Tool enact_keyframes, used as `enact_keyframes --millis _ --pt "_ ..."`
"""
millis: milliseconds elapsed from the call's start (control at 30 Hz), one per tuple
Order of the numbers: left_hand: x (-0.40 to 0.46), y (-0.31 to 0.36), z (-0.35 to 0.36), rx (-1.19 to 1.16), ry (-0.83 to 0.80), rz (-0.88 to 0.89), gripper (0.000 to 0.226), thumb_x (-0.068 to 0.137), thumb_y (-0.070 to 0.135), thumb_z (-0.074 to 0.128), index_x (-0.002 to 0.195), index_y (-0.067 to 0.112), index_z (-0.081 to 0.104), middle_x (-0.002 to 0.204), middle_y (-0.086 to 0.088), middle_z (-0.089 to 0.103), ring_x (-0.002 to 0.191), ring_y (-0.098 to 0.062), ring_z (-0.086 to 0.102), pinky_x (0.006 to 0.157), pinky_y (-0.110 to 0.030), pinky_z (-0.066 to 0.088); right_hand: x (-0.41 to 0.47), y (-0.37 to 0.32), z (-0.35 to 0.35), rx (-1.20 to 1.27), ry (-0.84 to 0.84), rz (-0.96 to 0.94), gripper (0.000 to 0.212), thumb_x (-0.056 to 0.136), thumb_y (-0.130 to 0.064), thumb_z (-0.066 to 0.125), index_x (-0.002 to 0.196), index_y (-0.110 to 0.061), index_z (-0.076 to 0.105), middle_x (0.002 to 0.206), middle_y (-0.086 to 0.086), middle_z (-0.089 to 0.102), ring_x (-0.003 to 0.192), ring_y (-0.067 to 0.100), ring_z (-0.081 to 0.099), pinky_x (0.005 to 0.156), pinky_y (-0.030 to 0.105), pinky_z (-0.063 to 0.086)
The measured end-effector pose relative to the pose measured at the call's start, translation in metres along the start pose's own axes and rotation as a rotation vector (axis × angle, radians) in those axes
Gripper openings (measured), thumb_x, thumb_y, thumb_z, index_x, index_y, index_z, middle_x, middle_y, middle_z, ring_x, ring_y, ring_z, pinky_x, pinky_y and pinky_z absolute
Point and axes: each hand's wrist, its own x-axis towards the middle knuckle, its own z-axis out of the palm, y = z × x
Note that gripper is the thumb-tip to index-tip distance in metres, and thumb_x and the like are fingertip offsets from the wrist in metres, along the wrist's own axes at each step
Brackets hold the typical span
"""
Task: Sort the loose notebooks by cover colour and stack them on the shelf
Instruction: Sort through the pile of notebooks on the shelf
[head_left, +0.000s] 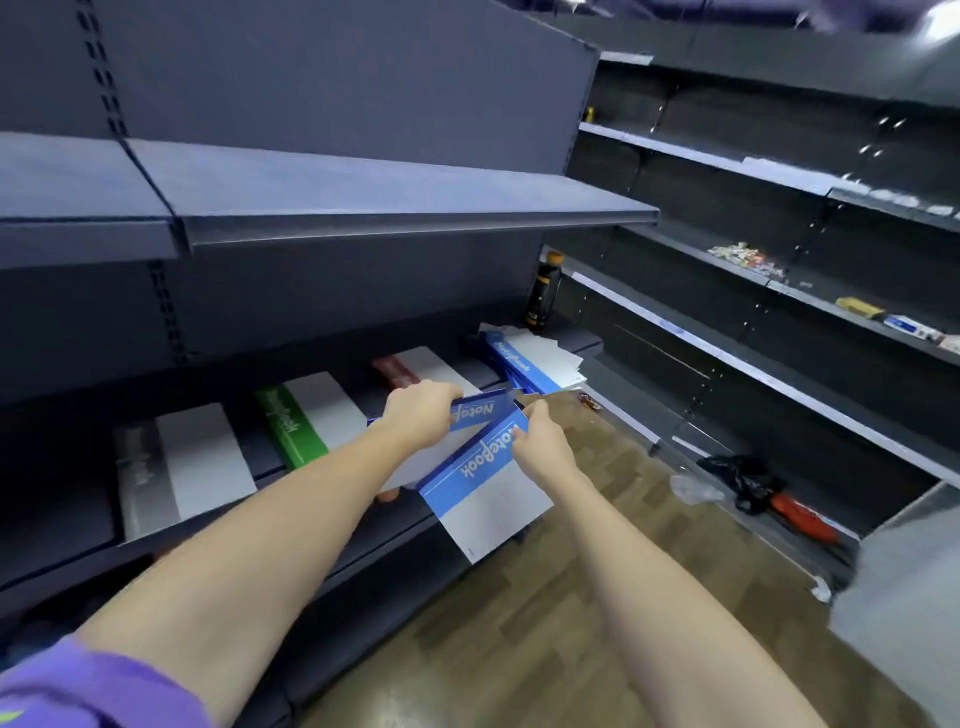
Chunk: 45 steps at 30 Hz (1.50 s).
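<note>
My left hand (420, 413) grips the top edge of a blue notebook (480, 412) just above the lower shelf (395, 540). My right hand (540, 447) pinches the top of a second blue notebook (483, 493), which hangs out past the shelf's front edge. On the shelf lie a grey notebook (182, 467), a green one (306, 421) and a red one (415, 369), spaced apart. A loose pile of blue notebooks (530, 361) sits at the shelf's right end.
A dark bottle with an orange cap (543, 293) stands behind the blue pile. A bare upper shelf (395, 208) overhangs the work area. Right-hand shelving (779, 374) holds small packets. A black bag (743, 478) and a red item lie on the wooden floor.
</note>
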Motion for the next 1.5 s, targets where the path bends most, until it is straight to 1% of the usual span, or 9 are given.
enact_keyframes --millis 233,500,700,867,1000,1133,1267,1400,1500 --pt "0.086 0.027 0.012 0.025 0.007 0.026 0.014 0.096 0.016 0.048 0.105 0.023 0.055 0.102 -0.003 0.065 0.09 -0.03 0.06 0.068 -0.036 0.038 0.08 0.039 -0.022 0.048 0.118 -0.01 0.028 0.102 -0.024 0.047 0.131 -0.024 0.05 0.124 0.002 0.061 0.092 0.021 0.06 0.082 0.04 0.053" --pt "0.152 0.036 0.009 0.078 -0.011 -0.073 0.013 0.095 0.015 0.048 0.104 0.025 0.051 0.1 -0.001 0.064 0.084 -0.026 0.058 0.065 -0.036 0.04 0.166 0.059 -0.047 -0.119 0.175 -0.125 0.03 0.101 -0.02 0.048 0.131 -0.024 0.051 0.112 0.009 0.068 0.1 0.031 0.059 0.083 0.039 0.049" --pt "0.2 0.035 0.015 0.097 -0.086 -0.234 0.031 0.091 0.017 0.048 0.119 0.024 0.058 0.112 -0.002 0.066 0.094 -0.026 0.061 0.068 -0.034 0.044 0.269 0.063 -0.053 -0.357 0.04 -0.369 0.036 0.094 -0.012 0.047 0.127 -0.027 0.048 0.105 0.006 0.067 0.105 0.031 0.057 0.094 0.041 0.033" --pt "0.234 0.031 0.008 0.07 -0.249 -0.364 0.051 0.093 0.028 0.056 0.143 0.024 0.048 0.134 -0.002 0.059 0.115 -0.026 0.059 0.093 -0.041 0.052 0.348 0.056 -0.041 -0.5 -0.069 -0.536 0.046 0.097 -0.02 0.051 0.142 -0.028 0.044 0.128 0.006 0.057 0.121 0.029 0.047 0.099 0.044 0.031" --pt "0.256 0.039 -0.005 -0.032 -0.36 -0.424 0.057 0.093 0.027 0.063 0.144 0.01 0.046 0.107 -0.005 0.069 0.09 -0.019 0.064 0.08 -0.032 0.052 0.393 0.056 -0.022 -0.503 -0.164 -0.628 0.05 0.097 -0.019 0.054 0.145 -0.031 0.044 0.135 0.008 0.053 0.129 0.031 0.045 0.104 0.044 0.03" --pt "0.268 0.053 -0.006 -0.065 -0.41 -0.498 0.06 0.093 0.028 0.066 0.146 0.012 0.044 0.113 0.0 0.065 0.09 -0.015 0.058 0.081 -0.028 0.046 0.423 0.053 -0.012 -0.502 -0.225 -0.729 0.043 0.099 -0.022 0.053 0.14 -0.029 0.049 0.137 0.013 0.05 0.128 0.034 0.044 0.105 0.044 0.034" --pt "0.273 0.059 0.001 -0.066 -0.434 -0.584 0.067 0.092 0.029 0.067 0.151 0.015 0.038 0.12 -0.002 0.065 0.097 -0.016 0.063 0.089 -0.033 0.052 0.432 0.058 -0.012 -0.459 -0.235 -0.801 0.044 0.098 -0.03 0.056 0.142 -0.027 0.047 0.14 0.012 0.047 0.128 0.035 0.044 0.103 0.04 0.036" --pt "0.28 0.071 0.0 -0.051 -0.482 -0.598 0.046 0.092 0.026 0.066 0.134 0.01 0.055 0.093 0.001 0.066 0.079 -0.01 0.061 0.084 -0.034 0.052 0.428 0.07 -0.009 -0.446 -0.201 -0.811 0.039 0.099 -0.034 0.053 0.134 -0.017 0.052 0.133 0.013 0.052 0.121 0.035 0.048 0.094 0.039 0.044" --pt "0.285 0.077 -0.003 -0.044 -0.52 -0.583 0.021 0.091 0.025 0.067 0.107 0.012 0.066 0.094 0.001 0.067 0.084 -0.011 0.061 0.08 -0.033 0.049 0.421 0.072 -0.009 -0.428 -0.247 -0.8 0.042 0.099 -0.037 0.05 0.134 -0.014 0.052 0.135 0.012 0.052 0.123 0.033 0.049 0.093 0.038 0.045"
